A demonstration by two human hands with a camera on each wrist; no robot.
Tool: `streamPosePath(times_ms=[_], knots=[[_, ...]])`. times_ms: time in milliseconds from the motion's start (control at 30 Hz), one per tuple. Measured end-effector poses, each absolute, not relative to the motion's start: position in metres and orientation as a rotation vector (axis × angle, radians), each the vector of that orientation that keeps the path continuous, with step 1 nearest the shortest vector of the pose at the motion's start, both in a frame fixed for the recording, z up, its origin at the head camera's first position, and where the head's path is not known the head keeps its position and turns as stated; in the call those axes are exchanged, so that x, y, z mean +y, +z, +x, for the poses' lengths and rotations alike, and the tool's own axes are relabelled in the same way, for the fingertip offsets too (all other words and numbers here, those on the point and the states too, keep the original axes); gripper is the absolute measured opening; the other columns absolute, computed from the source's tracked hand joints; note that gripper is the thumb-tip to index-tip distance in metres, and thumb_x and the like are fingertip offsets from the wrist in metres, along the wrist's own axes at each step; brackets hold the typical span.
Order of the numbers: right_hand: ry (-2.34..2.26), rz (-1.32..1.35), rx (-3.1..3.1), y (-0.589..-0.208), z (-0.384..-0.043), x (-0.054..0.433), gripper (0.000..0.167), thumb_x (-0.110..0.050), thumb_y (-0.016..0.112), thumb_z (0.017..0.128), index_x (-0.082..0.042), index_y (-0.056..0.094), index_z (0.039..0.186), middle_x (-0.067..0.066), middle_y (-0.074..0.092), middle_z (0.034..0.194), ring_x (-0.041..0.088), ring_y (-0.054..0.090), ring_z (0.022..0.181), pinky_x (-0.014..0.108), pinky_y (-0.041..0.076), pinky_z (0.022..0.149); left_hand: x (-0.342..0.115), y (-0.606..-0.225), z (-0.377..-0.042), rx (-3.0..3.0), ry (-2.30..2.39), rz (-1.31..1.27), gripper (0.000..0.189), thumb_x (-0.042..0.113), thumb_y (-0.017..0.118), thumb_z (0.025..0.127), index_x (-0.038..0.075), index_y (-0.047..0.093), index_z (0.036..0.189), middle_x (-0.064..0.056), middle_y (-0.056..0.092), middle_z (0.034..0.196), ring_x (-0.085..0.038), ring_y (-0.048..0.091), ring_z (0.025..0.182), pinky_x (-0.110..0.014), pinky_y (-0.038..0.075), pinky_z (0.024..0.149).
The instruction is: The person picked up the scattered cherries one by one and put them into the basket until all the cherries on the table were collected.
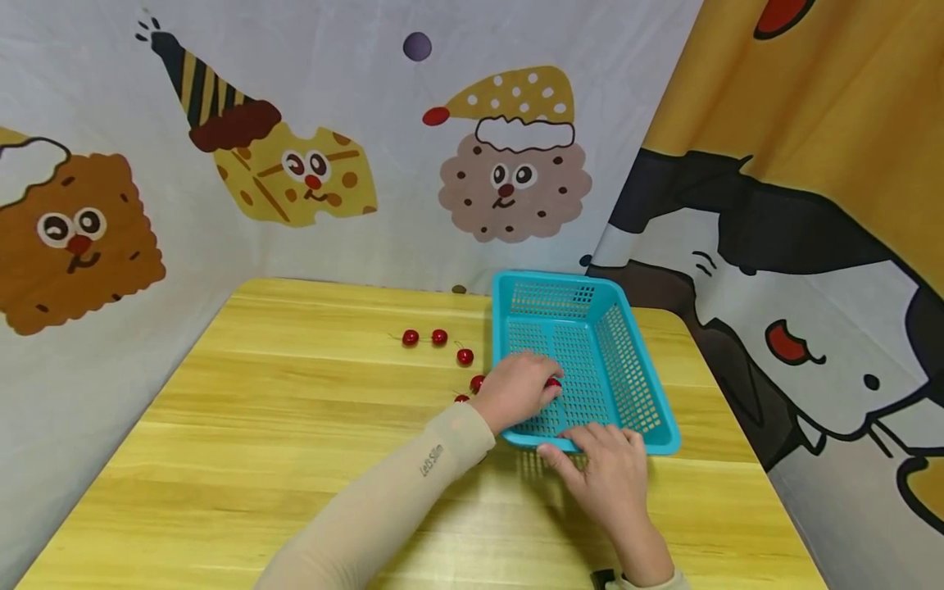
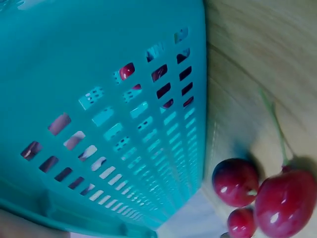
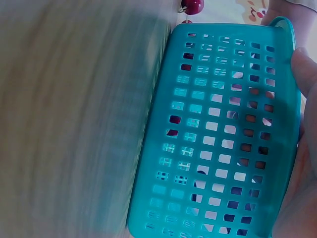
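Observation:
A blue plastic basket (image 1: 649, 385) with gridded holes stands on the table. Over its near left rim reaches my left hand (image 1: 519, 389), pinching a red cherry (image 1: 553, 383) between thumb and fingers inside the basket. Through the holes in the left wrist view, a bit of red cherry (image 2: 127, 71) shows. My right hand (image 1: 608, 475) grips the near rim, its fingers over the edge and the thumb outside. Left of the basket lie several cherries with stems, among them one cherry (image 1: 465, 356) close to its wall; two are partly hidden by the left hand and sleeve.
The yellow wood-grain table (image 1: 295, 459) extends to the left and front of the basket. Behind it hangs a white cloth (image 1: 354, 254) with cartoon prints, and a printed curtain (image 1: 811, 229) hangs along the right side.

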State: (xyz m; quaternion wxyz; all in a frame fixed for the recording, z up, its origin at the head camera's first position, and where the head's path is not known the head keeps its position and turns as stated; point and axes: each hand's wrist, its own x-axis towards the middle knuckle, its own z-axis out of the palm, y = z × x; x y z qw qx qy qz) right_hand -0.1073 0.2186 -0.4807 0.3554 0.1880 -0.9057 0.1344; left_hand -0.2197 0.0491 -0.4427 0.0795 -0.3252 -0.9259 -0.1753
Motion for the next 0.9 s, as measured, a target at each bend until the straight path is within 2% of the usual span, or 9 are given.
streamPosePath(times_ms=[133,267,367,500,600,733,900], knots=[[0.356,0.479,-2.351,-0.481,-0.107,0.219,0.058,-0.074,0.062,0.093,-0.019,0.079,0.088,0.001,0.079,0.084,0.028,0.069,0.078,0.044,0.036,0.074,0.039,-0.439,-0.224,-2.69,-0.774,-0.864,0.034,0.038,0.062,0.11,0.016,0.071,0.133,0.0,0.074,0.134,-0.021,0.066,0.128,-0.036,0.051,0.116],[0.368,0.478,-2.357,-0.481,-0.108,0.218,0.055,-0.072,0.066,0.09,-0.019,0.079,0.089,0.002,0.079,0.085,0.028,0.07,0.079,0.043,0.036,0.074,0.018,-0.438,-0.231,-2.631,-1.022,-0.651,0.036,0.033,0.058,0.112,0.011,0.066,0.138,-0.005,0.07,0.138,-0.025,0.064,0.131,-0.04,0.053,0.115],[0.373,0.481,-2.358,-0.481,-0.108,0.218,0.059,-0.075,0.061,0.093,-0.018,0.079,0.09,0.003,0.079,0.085,0.03,0.069,0.079,0.042,0.036,0.074,0.002,-0.44,-0.233,-2.667,-1.092,-0.482,0.038,0.033,0.061,0.111,0.009,0.063,0.14,-0.007,0.068,0.139,-0.026,0.064,0.13,-0.042,0.055,0.113],[0.366,0.477,-2.355,-0.478,-0.108,0.218,0.073,-0.082,0.045,0.098,-0.018,0.079,0.089,0.003,0.079,0.084,0.03,0.069,0.078,0.042,0.035,0.073,-0.015,-0.447,-0.23,-2.775,-1.107,-0.358,0.042,0.037,0.061,0.11,0.008,0.064,0.14,-0.01,0.066,0.139,-0.028,0.067,0.125,-0.045,0.058,0.108],[0.369,0.474,-2.355,-0.476,-0.109,0.219,0.07,-0.081,0.049,0.097,-0.018,0.079,0.089,0.003,0.079,0.084,0.03,0.069,0.077,0.043,0.036,0.073,-0.021,-0.453,-0.227,-2.807,-1.126,-0.326,0.045,0.041,0.055,0.112,0.006,0.063,0.14,-0.013,0.064,0.14,-0.031,0.067,0.124,-0.048,0.058,0.107],[0.376,0.478,-2.371,-0.475,-0.11,0.219,0.059,-0.074,0.063,0.093,-0.018,0.079,0.09,0.003,0.079,0.086,0.03,0.069,0.079,0.042,0.036,0.074,-0.023,-0.46,-0.224,-2.826,-1.101,-0.293,0.042,0.036,0.051,0.114,0.005,0.061,0.139,-0.015,0.064,0.139,-0.032,0.067,0.122,-0.05,0.058,0.107],[0.38,0.464,-2.4,-0.475,-0.107,0.217,0.055,-0.072,0.065,0.092,-0.019,0.079,0.091,0.002,0.08,0.088,0.03,0.07,0.082,0.041,0.035,0.075,-0.023,-0.467,-0.222,-2.947,-0.999,-0.243,0.044,0.029,0.065,0.108,0.003,0.06,0.142,-0.017,0.062,0.139,-0.032,0.07,0.112,-0.049,0.062,0.099]])
